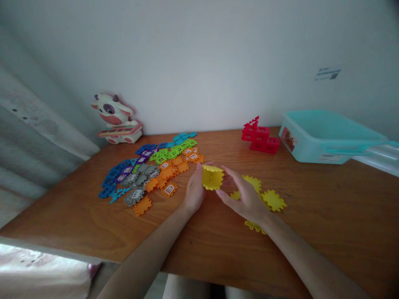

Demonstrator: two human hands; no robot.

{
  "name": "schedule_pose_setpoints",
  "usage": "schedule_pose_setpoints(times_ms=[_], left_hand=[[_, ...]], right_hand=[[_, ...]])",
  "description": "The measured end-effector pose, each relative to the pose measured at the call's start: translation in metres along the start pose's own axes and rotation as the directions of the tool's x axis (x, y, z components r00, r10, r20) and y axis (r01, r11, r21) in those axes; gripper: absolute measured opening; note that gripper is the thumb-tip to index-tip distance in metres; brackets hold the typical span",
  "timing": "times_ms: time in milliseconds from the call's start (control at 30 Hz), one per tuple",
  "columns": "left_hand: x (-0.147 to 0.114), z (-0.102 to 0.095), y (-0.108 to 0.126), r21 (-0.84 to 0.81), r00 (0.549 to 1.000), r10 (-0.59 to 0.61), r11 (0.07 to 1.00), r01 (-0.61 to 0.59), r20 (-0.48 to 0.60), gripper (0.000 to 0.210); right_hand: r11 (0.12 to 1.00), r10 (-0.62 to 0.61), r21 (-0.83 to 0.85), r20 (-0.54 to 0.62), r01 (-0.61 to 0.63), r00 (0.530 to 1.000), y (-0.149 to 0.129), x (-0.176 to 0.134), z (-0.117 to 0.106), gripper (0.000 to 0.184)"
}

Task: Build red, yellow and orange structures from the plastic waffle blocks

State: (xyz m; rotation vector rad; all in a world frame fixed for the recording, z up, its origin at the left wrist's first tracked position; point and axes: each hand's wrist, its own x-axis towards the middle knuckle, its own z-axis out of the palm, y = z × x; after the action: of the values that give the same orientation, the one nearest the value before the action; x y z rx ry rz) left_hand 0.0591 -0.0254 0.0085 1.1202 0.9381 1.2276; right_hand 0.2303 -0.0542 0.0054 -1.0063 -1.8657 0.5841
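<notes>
A yellow box of interlocking plastic tiles (212,177), its near side open so that I see inside, is held above the middle of the table. My left hand (195,189) grips its left side, thumb near the top edge. My right hand (246,197) is at the box's right side, thumb and fingers spread apart around it; a small gap shows between this hand and the box. Under and beside my right hand lie several loose yellow tiles (273,200), partly covered by the hand.
Rows of interlocking tiles in orange (165,174), grey (140,180), green (173,151) and blue (116,174) lie left on the wooden table (187,241). A red tile structure (262,137) and a turquoise bin (330,143) stand back right. A cow toy keyboard (118,120) sits back left.
</notes>
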Motion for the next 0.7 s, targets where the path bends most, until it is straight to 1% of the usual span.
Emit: schedule_pose_setpoints(times_ms=[33, 100, 167, 233, 300, 333, 433, 533, 600, 633, 700], left_hand=[[0.003, -0.001, 0.001, -0.058, 0.999, -0.041, 0.997, 0.041, -0.003, 0.063], [0.007, -0.003, 0.001, -0.147, 0.996, -0.089, 0.985, 0.085, -0.019, 0.059], [0.008, -0.003, -0.001, -0.211, 0.992, -0.123, 0.97, 0.118, -0.014, 0.056], [0.008, -0.001, -0.004, -0.248, 0.988, -0.151, 0.957, 0.152, 0.026, 0.056], [0.006, 0.001, -0.007, -0.253, 0.985, -0.161, 0.952, 0.173, 0.066, 0.058], [0.006, 0.002, -0.009, -0.242, 0.984, -0.162, 0.954, 0.176, 0.08, 0.058], [0.004, 0.002, -0.014, -0.158, 0.983, -0.15, 0.974, 0.165, 0.103, 0.054], [0.003, -0.002, -0.012, -0.099, 0.984, -0.102, 0.988, 0.117, 0.148, 0.058], [0.0, -0.007, -0.005, -0.063, 0.976, -0.023, 0.997, 0.037, 0.217, 0.062], [-0.002, -0.011, -0.001, -0.027, 0.966, 0.033, 0.999, -0.027, 0.255, 0.062], [-0.005, -0.018, 0.008, 0.133, 0.927, 0.157, 0.968, -0.212, 0.34, 0.062]], right_hand=[[1.0, 0.002, -0.007, 0.008, -0.002, 1.0, 0.002, 0.0, -0.001, 0.065], [0.999, -0.014, -0.031, 0.023, 0.015, 1.0, 0.004, 0.001, -0.004, 0.063], [0.998, -0.033, -0.054, 0.025, 0.034, 0.999, 0.005, 0.001, -0.004, 0.068], [0.997, -0.039, -0.059, 0.012, 0.039, 0.999, 0.006, 0.002, -0.003, 0.075], [0.998, -0.032, -0.045, -0.01, 0.031, 0.999, 0.006, 0.003, -0.002, 0.078], [0.999, -0.027, -0.04, -0.02, 0.026, 0.999, 0.007, 0.003, -0.001, 0.077], [0.999, -0.025, -0.032, -0.047, 0.023, 0.999, 0.008, 0.002, -0.001, 0.065], [0.999, 0.024, 0.032, -0.081, -0.021, 0.996, 0.008, 0.002, -0.002, 0.059], [0.988, 0.081, 0.139, -0.095, -0.067, 0.992, 0.006, 0.002, -0.003, 0.061], [0.975, 0.105, 0.204, -0.095, -0.084, 0.99, 0.006, 0.002, -0.004, 0.064], [0.938, 0.134, 0.331, -0.08, -0.1, 0.988, 0.006, 0.003, -0.006, 0.067]])
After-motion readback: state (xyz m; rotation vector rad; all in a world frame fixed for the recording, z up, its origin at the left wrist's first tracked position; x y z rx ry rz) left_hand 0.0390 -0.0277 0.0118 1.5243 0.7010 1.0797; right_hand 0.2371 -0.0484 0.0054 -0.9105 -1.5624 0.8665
